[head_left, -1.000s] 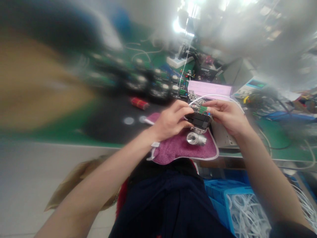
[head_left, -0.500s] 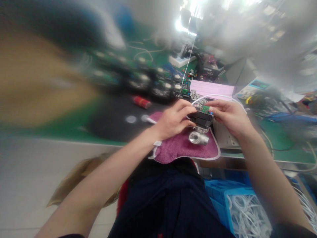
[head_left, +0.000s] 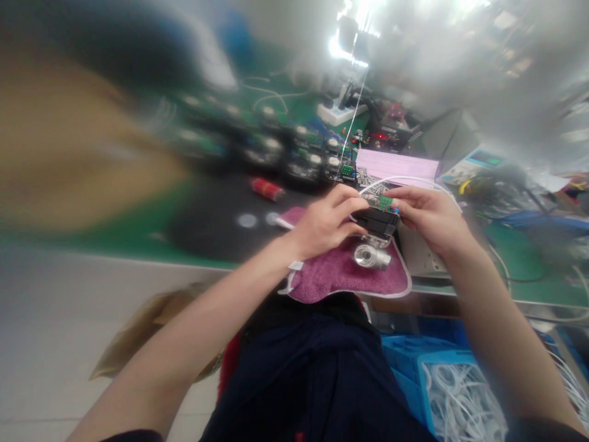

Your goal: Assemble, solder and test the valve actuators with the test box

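Several fingers of the left hand (head_left: 322, 226) held the black box (head_left: 377, 223) by its left end; those of the right hand (head_left: 435, 218) were narrow at the green board (head_left: 385, 202) on top, their grip impossible to tell. The box was over the purple cloth (head_left: 340, 279), a metal fitting (head_left: 372, 257) just below. The box was probably stiff, the board fragile; the box's sides offered safer hold.

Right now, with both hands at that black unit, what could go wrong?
1. The right hand has its fingers at the small green board; pressing there might stress it.
2. The white cable arcs close behind that hand and could snag.
3. Loose metal pieces lie just beyond the black unit; one might get knocked into it.
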Action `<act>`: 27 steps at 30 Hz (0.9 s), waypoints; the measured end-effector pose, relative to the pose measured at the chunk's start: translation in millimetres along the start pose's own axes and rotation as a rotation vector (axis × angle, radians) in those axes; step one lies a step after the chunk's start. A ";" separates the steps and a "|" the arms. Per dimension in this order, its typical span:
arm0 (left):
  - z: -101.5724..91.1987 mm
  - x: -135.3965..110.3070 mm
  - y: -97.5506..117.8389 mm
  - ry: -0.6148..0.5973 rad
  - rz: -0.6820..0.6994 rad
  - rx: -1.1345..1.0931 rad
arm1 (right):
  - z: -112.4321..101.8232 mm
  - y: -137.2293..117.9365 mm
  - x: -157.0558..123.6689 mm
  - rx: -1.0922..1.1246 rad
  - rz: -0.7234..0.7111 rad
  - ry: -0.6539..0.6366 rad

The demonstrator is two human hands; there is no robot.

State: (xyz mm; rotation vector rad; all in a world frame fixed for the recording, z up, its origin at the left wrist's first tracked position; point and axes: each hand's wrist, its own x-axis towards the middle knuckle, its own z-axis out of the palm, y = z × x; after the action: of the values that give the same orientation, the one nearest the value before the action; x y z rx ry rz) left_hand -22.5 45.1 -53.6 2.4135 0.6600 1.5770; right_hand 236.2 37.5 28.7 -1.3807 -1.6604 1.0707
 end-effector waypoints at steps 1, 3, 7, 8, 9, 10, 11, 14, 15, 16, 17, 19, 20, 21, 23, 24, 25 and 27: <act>-0.1 0.0 -0.1 0.000 0.000 0.001 | 0.0 0.0 -0.1 0.000 0.003 0.001; -0.4 -0.1 -0.1 0.001 0.004 0.004 | 0.0 0.4 -0.3 -0.004 0.013 0.005; -1.0 -0.1 0.2 -0.002 -0.007 0.003 | 0.2 1.9 -0.3 -0.015 0.008 0.012; -1.1 -0.1 0.2 -0.004 -0.011 0.001 | 0.3 2.3 0.0 -0.020 0.004 0.014; -1.1 -0.2 0.3 -0.005 -0.013 0.000 | 0.3 2.7 0.3 -0.024 0.002 0.014; -1.0 -0.4 0.3 -0.006 -0.013 -0.001 | 0.2 2.9 0.6 -0.028 0.002 0.014; -0.9 -0.5 0.3 -0.008 -0.015 -0.002 | 0.1 3.1 0.9 -0.032 0.001 0.016; -0.6 -0.7 0.3 -0.009 -0.018 -0.003 | -0.4 3.3 1.3 -0.039 -0.009 0.023; -0.5 -0.7 0.3 -0.005 -0.014 -0.002 | -0.7 3.3 1.2 -0.043 -0.013 0.023; -0.5 -0.6 0.4 -0.001 -0.007 0.000 | -0.9 3.3 1.1 -0.046 -0.016 0.023; -0.6 -0.4 0.4 0.006 0.001 0.003 | -1.0 3.3 0.8 -0.048 -0.016 0.022; -0.9 -0.1 0.6 0.014 0.011 0.007 | -1.1 3.4 0.4 -0.045 -0.013 0.016; -1.0 0.0 0.7 0.013 0.011 0.008 | -0.9 3.3 0.2 -0.041 -0.010 0.013; -1.2 0.1 0.8 0.009 0.006 0.008 | -0.7 3.2 0.0 -0.038 -0.008 0.012; -1.5 0.2 1.1 0.000 -0.004 0.009 | -0.3 2.9 -0.1 -0.034 -0.009 0.012; -1.5 0.2 1.1 -0.004 -0.006 0.010 | -0.1 2.6 -0.2 -0.034 -0.010 0.012; -1.4 0.2 1.1 -0.004 -0.005 0.010 | 0.0 2.4 -0.2 -0.035 -0.008 0.011; -0.9 0.0 0.7 0.001 -0.002 0.009 | -0.2 2.1 -0.2 -0.038 0.001 0.006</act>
State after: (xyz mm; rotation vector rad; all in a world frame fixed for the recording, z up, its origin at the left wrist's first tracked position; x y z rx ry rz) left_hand -23.1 44.3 -52.9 2.4180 0.6716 1.5780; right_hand 237.3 37.5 26.8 -1.4075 -1.6841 1.0397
